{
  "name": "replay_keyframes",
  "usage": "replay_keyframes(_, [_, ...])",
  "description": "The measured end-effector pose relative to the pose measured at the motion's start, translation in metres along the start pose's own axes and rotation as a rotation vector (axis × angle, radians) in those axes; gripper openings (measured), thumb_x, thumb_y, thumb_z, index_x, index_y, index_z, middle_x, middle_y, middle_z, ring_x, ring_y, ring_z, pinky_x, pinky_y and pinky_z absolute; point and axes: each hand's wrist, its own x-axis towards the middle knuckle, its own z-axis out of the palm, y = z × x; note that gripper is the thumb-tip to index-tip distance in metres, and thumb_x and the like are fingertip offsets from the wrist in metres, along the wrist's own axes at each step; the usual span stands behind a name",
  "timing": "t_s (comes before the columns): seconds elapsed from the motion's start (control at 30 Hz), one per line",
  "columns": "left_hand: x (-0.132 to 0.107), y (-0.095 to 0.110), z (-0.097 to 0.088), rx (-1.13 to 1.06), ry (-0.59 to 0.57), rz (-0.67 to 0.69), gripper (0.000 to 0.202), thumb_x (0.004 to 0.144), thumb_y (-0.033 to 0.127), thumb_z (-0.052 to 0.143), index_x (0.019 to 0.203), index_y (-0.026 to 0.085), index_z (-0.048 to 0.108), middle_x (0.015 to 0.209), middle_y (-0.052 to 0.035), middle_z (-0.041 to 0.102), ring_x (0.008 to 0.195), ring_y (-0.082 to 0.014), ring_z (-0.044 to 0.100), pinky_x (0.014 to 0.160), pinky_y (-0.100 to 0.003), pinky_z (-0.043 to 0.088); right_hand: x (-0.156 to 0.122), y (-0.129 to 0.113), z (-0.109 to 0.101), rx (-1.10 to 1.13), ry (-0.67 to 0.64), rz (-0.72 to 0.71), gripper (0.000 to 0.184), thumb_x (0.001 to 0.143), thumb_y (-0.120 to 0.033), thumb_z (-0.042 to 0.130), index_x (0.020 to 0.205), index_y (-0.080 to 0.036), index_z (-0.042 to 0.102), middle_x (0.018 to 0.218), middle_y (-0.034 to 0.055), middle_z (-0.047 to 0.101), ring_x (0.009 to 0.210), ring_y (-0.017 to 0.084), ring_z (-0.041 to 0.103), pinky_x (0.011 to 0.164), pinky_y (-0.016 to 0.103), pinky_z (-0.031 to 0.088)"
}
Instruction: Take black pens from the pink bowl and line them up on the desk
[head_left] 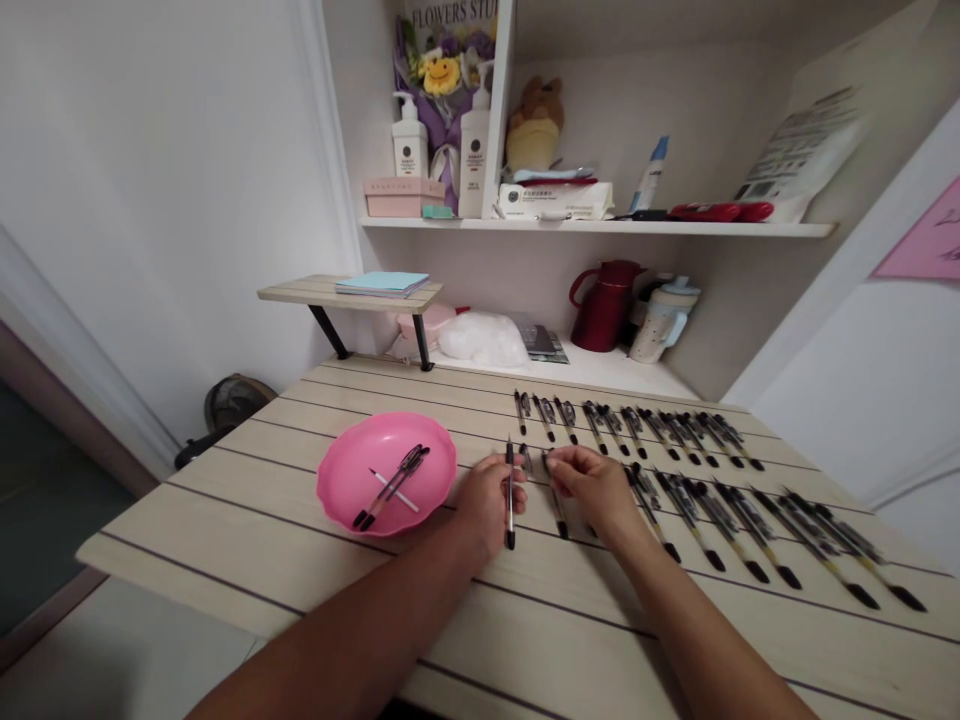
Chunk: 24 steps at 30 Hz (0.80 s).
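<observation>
My left hand (489, 500) is closed around a black pen (510, 495), held upright just above the wooden table (247, 520). My right hand (592, 485) is beside it, its fingers pinched at the top end of another pen (556, 505) lying in the near row. Two rows of several black pens (712, 480) stretch to the right across the table. To the left of my left hand a pink bowl (386, 470) holds two black pens and a thin white refill.
A small raised shelf with blue notebooks (381, 284) stands at the table's back left. Behind are a red jug (604, 305), a mug (661, 318) and a wall shelf with bottles and boxes. A fan (229, 405) sits on the floor to the left.
</observation>
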Motion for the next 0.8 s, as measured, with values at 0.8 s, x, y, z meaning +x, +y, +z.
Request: replay_keyframes(0.8, [0.004, -0.001, 0.001, 0.269, 0.137, 0.149, 0.012, 0.069, 0.018, 0.055, 0.078, 0.014, 0.060, 0.075, -0.0031, 0.060, 0.052, -0.0073, 0.054, 0.051, -0.021, 0.046, -0.009, -0.008, 0.024, -1.333, -0.138, -0.259, 0.017, 0.083, -0.026, 0.044, 0.082, -0.020, 0.059, 0.087, 0.0054, 0.066, 0.073, 0.017, 0.061, 0.053, 0.025, 0.027])
